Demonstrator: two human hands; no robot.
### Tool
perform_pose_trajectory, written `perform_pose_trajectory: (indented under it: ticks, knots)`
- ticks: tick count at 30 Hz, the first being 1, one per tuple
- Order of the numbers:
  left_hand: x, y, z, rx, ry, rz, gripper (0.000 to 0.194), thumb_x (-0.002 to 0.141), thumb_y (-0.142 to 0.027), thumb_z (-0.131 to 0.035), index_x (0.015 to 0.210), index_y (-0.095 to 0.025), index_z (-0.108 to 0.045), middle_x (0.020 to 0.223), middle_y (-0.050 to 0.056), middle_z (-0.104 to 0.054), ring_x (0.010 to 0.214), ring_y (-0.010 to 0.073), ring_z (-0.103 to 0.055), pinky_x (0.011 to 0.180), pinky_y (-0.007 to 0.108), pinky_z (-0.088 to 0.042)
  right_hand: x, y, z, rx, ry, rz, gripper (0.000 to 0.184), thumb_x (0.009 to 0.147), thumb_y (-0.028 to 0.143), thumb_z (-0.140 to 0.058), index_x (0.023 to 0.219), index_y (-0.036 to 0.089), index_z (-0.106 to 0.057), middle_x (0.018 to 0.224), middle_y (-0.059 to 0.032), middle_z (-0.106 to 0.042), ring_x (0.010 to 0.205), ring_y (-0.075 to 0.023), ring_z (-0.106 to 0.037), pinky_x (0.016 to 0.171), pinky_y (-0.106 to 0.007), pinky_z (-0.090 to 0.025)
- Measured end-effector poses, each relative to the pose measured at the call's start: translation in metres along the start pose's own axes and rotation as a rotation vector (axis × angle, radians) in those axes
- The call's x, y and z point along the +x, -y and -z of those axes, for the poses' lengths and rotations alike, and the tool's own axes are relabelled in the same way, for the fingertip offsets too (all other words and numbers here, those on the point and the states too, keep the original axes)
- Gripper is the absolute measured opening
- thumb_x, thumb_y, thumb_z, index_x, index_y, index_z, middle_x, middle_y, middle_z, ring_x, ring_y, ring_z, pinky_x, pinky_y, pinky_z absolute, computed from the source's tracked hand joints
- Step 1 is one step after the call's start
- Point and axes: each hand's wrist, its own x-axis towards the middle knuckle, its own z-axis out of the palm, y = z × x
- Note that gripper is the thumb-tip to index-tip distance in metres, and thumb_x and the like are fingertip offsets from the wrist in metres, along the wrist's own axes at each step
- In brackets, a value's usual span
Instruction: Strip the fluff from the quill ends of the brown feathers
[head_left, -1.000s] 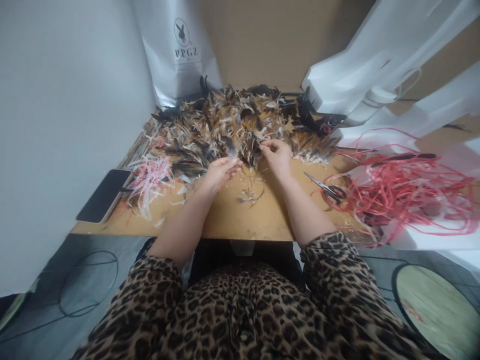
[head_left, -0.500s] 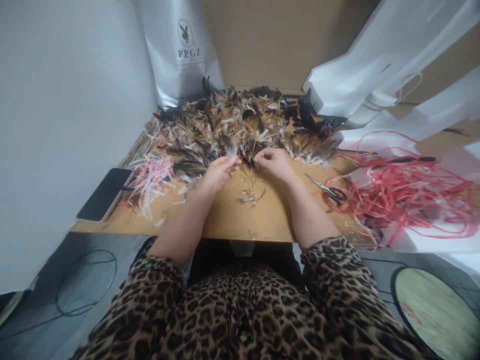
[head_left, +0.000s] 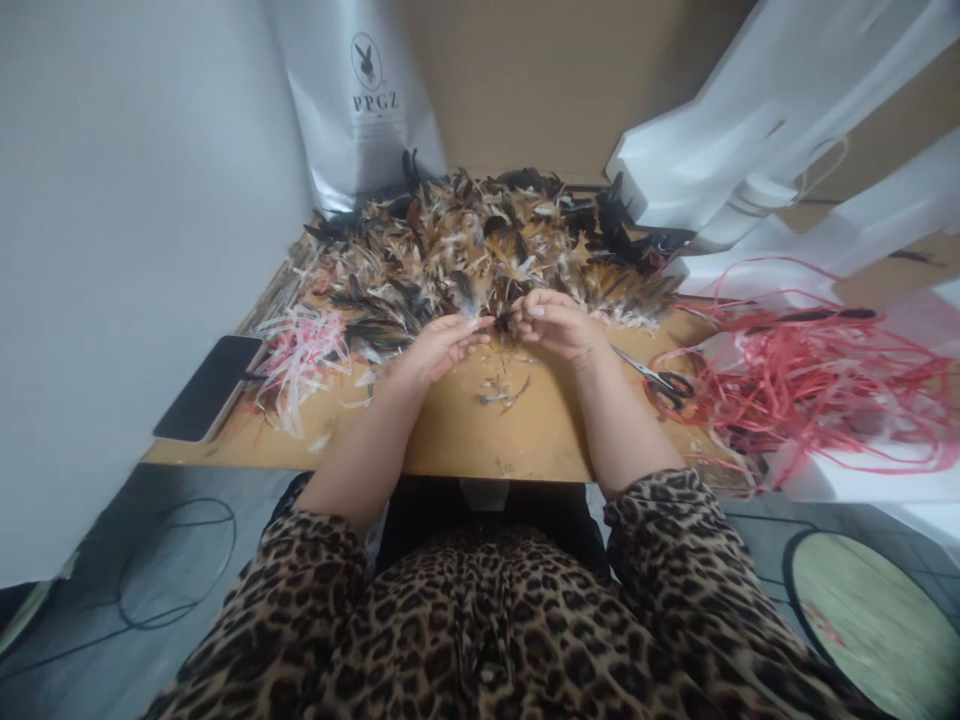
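Over the near edge of a heap of brown and black feathers, my two hands come close together. My left hand pinches a feather, its dark tip pointing up and pale fluff at the fingers; the index finger stretches to the right. A short gap separates it from my right hand, whose fingers are loosely curled and apart beside the dark feathers. Nothing can be made out in that hand. Small feather scraps lie on the wooden table below.
Scissors lie right of my right forearm, beside a tangle of red plastic strips. Pink and white strips and a phone are at the left. A silver printed bag stands behind; a round stool is lower right.
My right hand has loosened from a pinch, its fingers spreading and rising slightly. My left index finger has stretched out to the right while the feather stays in that hand.
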Motion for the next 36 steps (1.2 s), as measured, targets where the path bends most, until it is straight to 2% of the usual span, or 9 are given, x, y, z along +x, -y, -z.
perform_pose_trajectory:
  ticks: [5,13,16,20,26,30,33,36]
  knots:
    - [-0.004,0.002,-0.001,0.079,0.103,0.047,0.021,0.073,-0.02,-0.072,0.09,-0.009,-0.071,0.106,0.014,-0.071,0.07,0.0078,-0.066,0.057,0.015,-0.047,0.002,-0.005,-0.004,0.01,0.028,-0.049,0.029,0.061,0.033,-0.073,0.07,0.018,-0.05,0.072,-0.0003,-0.061,0.055,-0.0083,-0.046,0.049,-0.022,-0.032]
    - [0.003,0.0,0.004,0.005,-0.001,0.0,0.012,0.068,-0.018,-0.075,0.076,-0.011,-0.07,0.079,0.005,-0.071,0.057,0.0032,-0.058,0.049,0.012,-0.042,0.003,-0.007,0.0,0.062,0.053,-0.053,0.031,0.062,0.034,-0.072,0.072,0.019,-0.047,0.069,0.001,-0.059,0.053,-0.0077,-0.042,0.048,-0.021,-0.027]
    - [0.004,0.0,0.004,-0.031,-0.04,-0.013,0.007,0.069,-0.015,-0.073,0.075,-0.011,-0.069,0.084,0.006,-0.072,0.061,0.0037,-0.061,0.051,0.011,-0.043,0.002,-0.006,0.0,0.068,0.058,-0.043,0.031,0.062,0.035,-0.071,0.072,0.02,-0.046,0.068,0.0011,-0.059,0.052,-0.0078,-0.041,0.048,-0.021,-0.026]
    - [0.003,0.002,0.003,-0.03,0.005,0.018,0.007,0.071,-0.013,-0.072,0.077,-0.01,-0.07,0.097,0.01,-0.072,0.067,0.0065,-0.065,0.055,0.013,-0.047,0.002,-0.006,-0.002,0.102,0.082,-0.057,0.031,0.062,0.034,-0.072,0.072,0.019,-0.047,0.068,0.0011,-0.059,0.05,-0.0071,-0.039,0.047,-0.021,-0.026]
    - [0.002,0.004,-0.001,-0.005,0.005,0.038,0.005,0.072,-0.011,-0.072,0.075,-0.008,-0.07,0.078,0.008,-0.071,0.059,0.0041,-0.062,0.054,0.011,-0.045,0.003,-0.01,-0.004,0.17,0.118,-0.085,0.029,0.063,0.03,-0.075,0.071,0.017,-0.051,0.067,0.0016,-0.06,0.05,-0.0058,-0.04,0.046,-0.019,-0.025]
    - [0.003,0.003,-0.002,-0.02,-0.035,0.045,0.004,0.072,-0.01,-0.071,0.074,-0.007,-0.069,0.066,0.005,-0.068,0.054,0.0036,-0.06,0.052,0.01,-0.045,0.006,-0.012,-0.007,0.217,0.074,-0.098,0.032,0.061,0.033,-0.078,0.07,0.017,-0.051,0.066,0.003,-0.059,0.048,-0.0042,-0.039,0.044,-0.018,-0.026]
    - [0.005,0.001,-0.001,-0.088,-0.075,0.021,0.002,0.075,-0.007,-0.067,0.074,-0.007,-0.069,0.064,0.004,-0.066,0.054,0.0031,-0.06,0.051,0.01,-0.045,0.009,-0.014,-0.011,0.208,-0.009,-0.085,0.035,0.061,0.038,-0.078,0.08,0.017,-0.057,0.067,0.0035,-0.06,0.049,-0.0041,-0.041,0.043,-0.017,-0.027]
    - [0.007,-0.001,0.001,-0.191,-0.102,0.002,0.008,0.078,-0.004,-0.062,0.075,-0.009,-0.068,0.065,0.002,-0.065,0.055,0.0026,-0.06,0.051,0.009,-0.045,0.011,-0.019,-0.019,0.11,-0.08,-0.072,0.041,0.059,0.037,-0.08,0.089,0.018,-0.061,0.072,0.0026,-0.063,0.051,-0.005,-0.046,0.043,-0.017,-0.03]
